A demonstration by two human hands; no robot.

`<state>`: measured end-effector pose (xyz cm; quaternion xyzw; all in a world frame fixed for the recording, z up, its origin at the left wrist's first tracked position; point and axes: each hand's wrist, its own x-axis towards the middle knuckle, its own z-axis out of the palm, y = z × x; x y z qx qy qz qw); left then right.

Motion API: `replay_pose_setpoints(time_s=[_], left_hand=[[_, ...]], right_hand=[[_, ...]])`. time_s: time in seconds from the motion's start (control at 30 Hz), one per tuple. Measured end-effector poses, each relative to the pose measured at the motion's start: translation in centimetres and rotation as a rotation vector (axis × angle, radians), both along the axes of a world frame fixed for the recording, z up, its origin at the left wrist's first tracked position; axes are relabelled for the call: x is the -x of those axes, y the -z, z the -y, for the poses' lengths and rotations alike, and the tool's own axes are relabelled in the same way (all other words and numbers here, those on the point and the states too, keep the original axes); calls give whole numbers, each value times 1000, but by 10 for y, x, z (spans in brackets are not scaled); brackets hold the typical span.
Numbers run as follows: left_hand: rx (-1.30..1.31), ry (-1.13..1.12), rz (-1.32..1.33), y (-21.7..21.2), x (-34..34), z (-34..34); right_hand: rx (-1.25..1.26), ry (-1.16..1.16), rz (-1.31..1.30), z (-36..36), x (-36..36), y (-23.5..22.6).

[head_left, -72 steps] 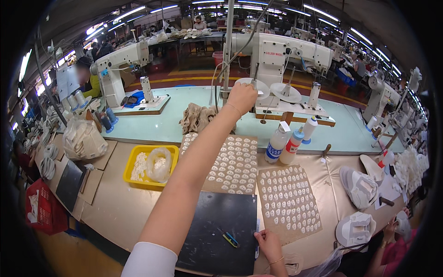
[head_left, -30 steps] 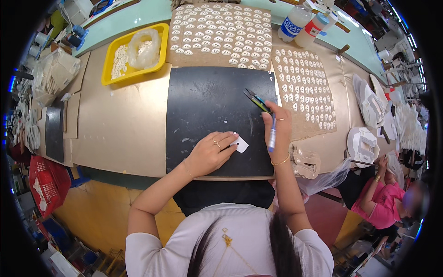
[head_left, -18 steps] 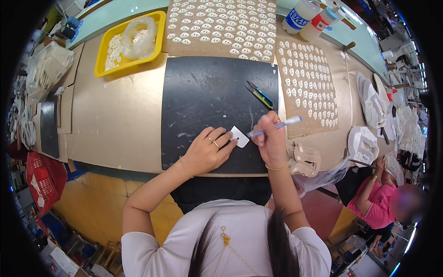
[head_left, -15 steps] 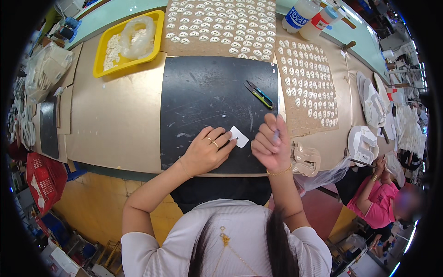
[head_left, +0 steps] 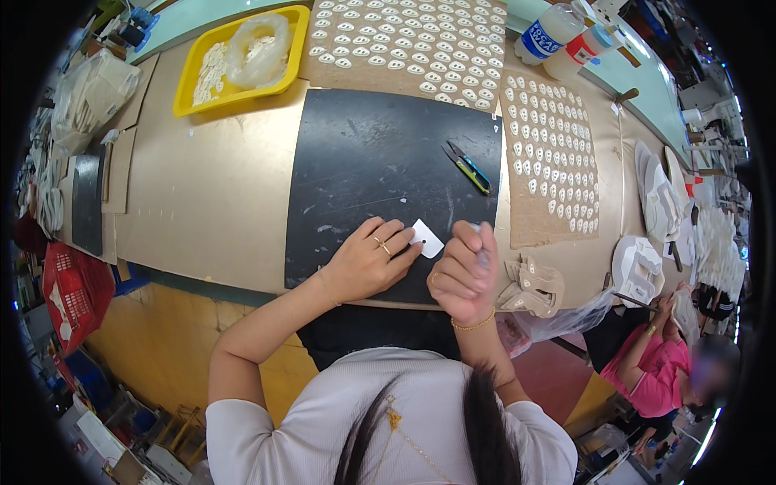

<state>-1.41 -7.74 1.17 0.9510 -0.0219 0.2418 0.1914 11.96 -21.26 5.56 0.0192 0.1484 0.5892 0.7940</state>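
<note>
My left hand (head_left: 373, 257) rests on a black mat (head_left: 356, 153), fingertips pinning a small white piece (head_left: 428, 240) with a dark hole or dot in it. To the right of that piece, my right hand (head_left: 465, 275) is closed in a fist-like grip, thumb up. Something greyish shows by its thumb and forefinger, too blurred to make out. Beyond both hands, a pair of thread snips (head_left: 469, 168) with green and blue handles lies on the mat. A tiny white scrap (head_left: 403, 200) sits near the mat's middle.
Brown boards (head_left: 517, 234) hold rows of small white pieces. A yellow tray (head_left: 184, 99) with loose pieces and a plastic bag stands far left; bottles (head_left: 550, 34) stand far right. Beige cut parts (head_left: 537, 287) lie right of my hand. A person in pink (head_left: 647, 364) works at the right.
My right hand has come left and slightly nearer to me, closer to the white piece. My left hand still holds the piece on the mat. The whole view has shifted a little.
</note>
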Motion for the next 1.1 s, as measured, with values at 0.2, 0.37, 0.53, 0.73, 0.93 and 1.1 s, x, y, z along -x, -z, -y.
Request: replay_pose_setpoints(time_s=[0.2, 0.37, 0.53, 0.73, 0.93, 1.1], left_hand=[[-31, -13, 34, 2, -2, 1], [-51, -24, 55, 4, -3, 2], [-35, -24, 64, 5, -3, 2], [-41, -14, 55, 4, -4, 1], [-45, -34, 73, 3, -5, 3], [-45, -31, 33, 4, -2, 3]], right_hand=[[884, 29, 1577, -5, -20, 38], [863, 19, 2096, -22, -29, 38], [787, 121, 2172, -28, -28, 45], [744, 73, 2212, -25, -30, 44], [802, 113, 2165, -28, -29, 45], [779, 150, 2235, -26, -30, 50]])
